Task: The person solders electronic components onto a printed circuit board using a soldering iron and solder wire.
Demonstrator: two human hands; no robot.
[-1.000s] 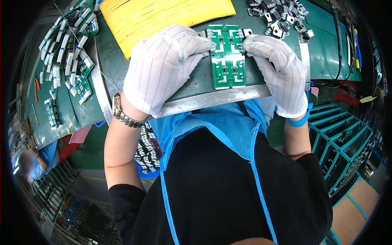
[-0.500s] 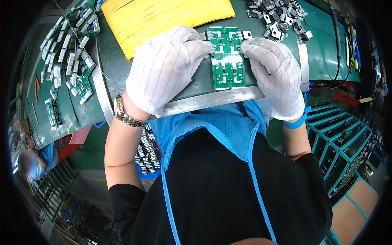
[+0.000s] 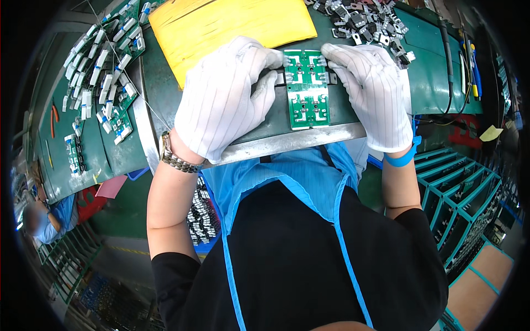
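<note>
By the left hand, fingertips slightly parted, the green circuit board is being flanked on the bench, likewise by the half-curled right hand, neither hold being clear, and leads could be getting bent through uneven pressing.

Two bare forearms extend upward from below, the left hand, in a white, finely striped fabric glove, curving inward with thumb and forefinger parted, the right hand, similarly gloved, pointing bent fingers toward it without contact.
</note>
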